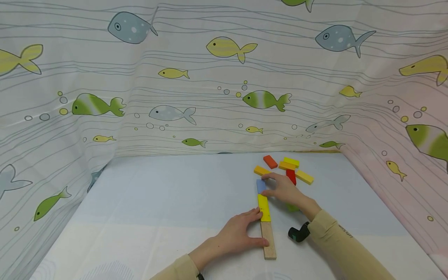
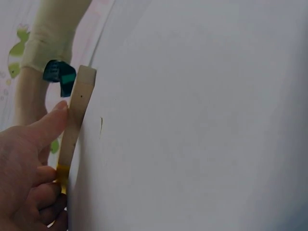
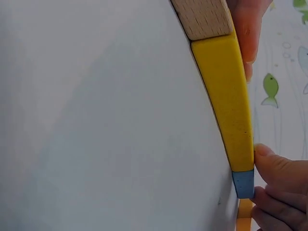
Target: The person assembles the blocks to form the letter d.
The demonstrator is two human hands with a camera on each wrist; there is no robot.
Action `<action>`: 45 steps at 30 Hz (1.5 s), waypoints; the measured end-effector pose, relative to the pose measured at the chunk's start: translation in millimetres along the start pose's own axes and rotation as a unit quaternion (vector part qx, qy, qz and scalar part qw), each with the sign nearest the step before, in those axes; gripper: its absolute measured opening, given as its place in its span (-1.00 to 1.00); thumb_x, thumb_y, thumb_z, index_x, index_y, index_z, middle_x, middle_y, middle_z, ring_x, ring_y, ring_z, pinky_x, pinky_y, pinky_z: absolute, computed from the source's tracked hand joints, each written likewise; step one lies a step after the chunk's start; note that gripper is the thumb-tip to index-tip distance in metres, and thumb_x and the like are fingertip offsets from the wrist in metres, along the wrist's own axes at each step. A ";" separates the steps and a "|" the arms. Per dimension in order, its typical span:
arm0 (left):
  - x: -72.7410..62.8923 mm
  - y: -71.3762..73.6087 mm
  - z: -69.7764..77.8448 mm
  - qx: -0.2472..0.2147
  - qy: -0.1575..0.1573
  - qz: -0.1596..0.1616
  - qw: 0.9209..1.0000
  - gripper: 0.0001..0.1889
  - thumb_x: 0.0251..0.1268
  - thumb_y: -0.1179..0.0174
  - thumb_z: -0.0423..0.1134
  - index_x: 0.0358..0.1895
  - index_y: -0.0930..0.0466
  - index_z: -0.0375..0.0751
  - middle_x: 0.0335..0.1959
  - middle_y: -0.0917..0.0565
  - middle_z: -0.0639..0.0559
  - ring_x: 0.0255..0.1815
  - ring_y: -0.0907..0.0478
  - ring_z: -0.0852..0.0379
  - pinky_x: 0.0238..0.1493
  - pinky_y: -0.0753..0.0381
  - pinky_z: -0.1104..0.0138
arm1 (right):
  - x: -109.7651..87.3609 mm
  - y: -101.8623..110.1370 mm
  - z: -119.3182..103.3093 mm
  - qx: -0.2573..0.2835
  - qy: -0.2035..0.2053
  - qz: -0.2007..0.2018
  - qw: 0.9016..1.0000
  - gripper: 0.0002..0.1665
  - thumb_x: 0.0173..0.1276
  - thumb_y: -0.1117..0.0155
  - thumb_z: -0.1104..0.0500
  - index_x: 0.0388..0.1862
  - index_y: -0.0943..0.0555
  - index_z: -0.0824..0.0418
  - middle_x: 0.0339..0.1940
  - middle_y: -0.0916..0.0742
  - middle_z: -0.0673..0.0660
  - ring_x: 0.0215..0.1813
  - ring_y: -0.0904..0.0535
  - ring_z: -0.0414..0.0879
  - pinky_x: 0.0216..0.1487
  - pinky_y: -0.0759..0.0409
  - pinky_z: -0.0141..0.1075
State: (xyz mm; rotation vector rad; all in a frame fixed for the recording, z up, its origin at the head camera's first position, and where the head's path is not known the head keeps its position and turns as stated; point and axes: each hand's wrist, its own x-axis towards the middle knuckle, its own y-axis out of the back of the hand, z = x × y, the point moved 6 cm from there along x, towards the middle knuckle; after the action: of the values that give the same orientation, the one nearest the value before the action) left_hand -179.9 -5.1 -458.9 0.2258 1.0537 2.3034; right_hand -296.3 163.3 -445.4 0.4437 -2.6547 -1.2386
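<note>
A row of blocks lies end to end on the table: a plain wooden block (image 1: 269, 251) nearest, then a yellow block (image 1: 264, 208), then a blue block (image 1: 260, 186) farthest. My left hand (image 1: 234, 233) rests along the row's left side, its thumb against the wooden block and its fingertips at the yellow one. My right hand (image 1: 285, 190) pinches the blue block, thumb near the joint with the yellow block and fingers around the far end. In the right wrist view, the yellow block (image 3: 224, 101) meets the wooden block (image 3: 204, 19) end to end.
Loose blocks lie beyond the right hand: an orange-red block (image 1: 270, 161), a red block (image 1: 291, 176), a yellow-orange block (image 1: 304, 177) and others. A green block (image 1: 292, 207) is partly hidden under the right hand. Fish-patterned cloth (image 1: 210, 93) walls the table's back and sides.
</note>
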 end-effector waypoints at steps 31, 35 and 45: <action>-0.5 0.5 0.4 0.002 0.000 -0.003 1.000 -0.15 0.17 -0.28 0.34 0.47 -0.37 -0.01 0.55 -0.27 0.16 0.52 -0.28 0.03 0.44 -0.35 -0.01 | -4.9 -1.3 -5.7 -0.003 0.000 0.001 1.000 -0.36 0.29 -0.45 0.03 0.32 -0.55 0.15 0.33 -0.61 0.18 0.39 -0.44 0.18 0.41 -0.35 0.22; -0.7 0.4 -0.3 -0.002 0.001 -0.003 1.000 -0.14 0.16 -0.28 0.35 0.47 -0.37 0.00 0.55 -0.27 0.17 0.52 -0.28 0.04 0.44 -0.35 -0.02 | -5.7 -1.4 -6.3 0.003 0.000 0.002 1.000 -0.36 0.29 -0.45 0.04 0.33 -0.54 0.16 0.33 -0.60 0.19 0.39 -0.44 0.18 0.40 -0.35 0.23; 0.2 -0.1 -1.6 -0.001 0.003 -0.002 1.000 -0.15 0.16 -0.29 0.34 0.48 -0.36 0.02 0.55 -0.27 0.17 0.52 -0.28 0.04 0.44 -0.36 0.00 | -5.9 -1.3 -6.2 0.001 0.001 0.003 1.000 -0.35 0.28 -0.46 0.03 0.33 -0.54 0.15 0.32 -0.62 0.17 0.38 -0.46 0.16 0.40 -0.36 0.22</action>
State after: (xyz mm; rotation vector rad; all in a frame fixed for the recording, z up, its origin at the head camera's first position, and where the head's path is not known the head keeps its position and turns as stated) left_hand -180.6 -5.9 -460.1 0.2160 1.0538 2.3038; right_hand -288.7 160.1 -442.7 0.4375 -2.6546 -1.2338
